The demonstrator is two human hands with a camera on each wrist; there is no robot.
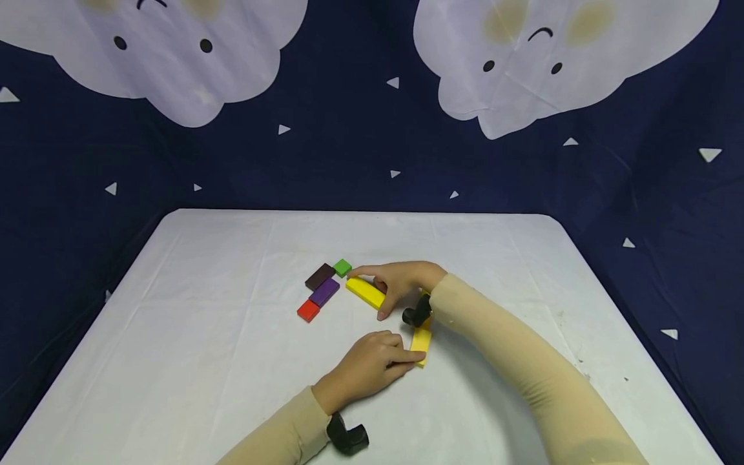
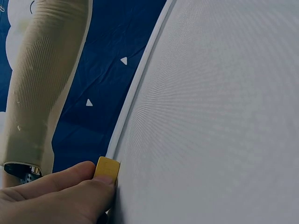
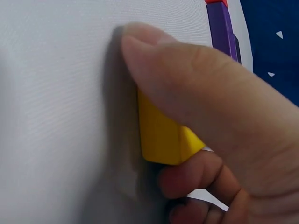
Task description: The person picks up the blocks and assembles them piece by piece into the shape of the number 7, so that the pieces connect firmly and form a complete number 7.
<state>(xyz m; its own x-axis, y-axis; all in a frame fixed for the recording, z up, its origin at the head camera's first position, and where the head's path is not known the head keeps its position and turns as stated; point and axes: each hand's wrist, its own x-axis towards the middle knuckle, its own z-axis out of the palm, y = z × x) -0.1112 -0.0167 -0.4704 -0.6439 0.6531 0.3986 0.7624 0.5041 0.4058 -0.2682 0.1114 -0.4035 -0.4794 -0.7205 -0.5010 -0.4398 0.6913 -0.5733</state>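
Nearer than the purple block [image 1: 324,292] and to its right, the left hand [image 1: 369,363] pinches the end of a yellow block [image 1: 421,337], partly hidden by the right wrist. Right of the purple block, the right hand [image 1: 405,282] grips a smooth yellow bar [image 1: 365,292] between thumb and fingers. Around the purple block on the white table [image 1: 203,361] lie a red block [image 1: 309,310], a dark brown block [image 1: 320,276] and, beyond, a green block [image 1: 342,267]. Far behind it hangs a navy cloth [image 1: 343,168] with clouds.
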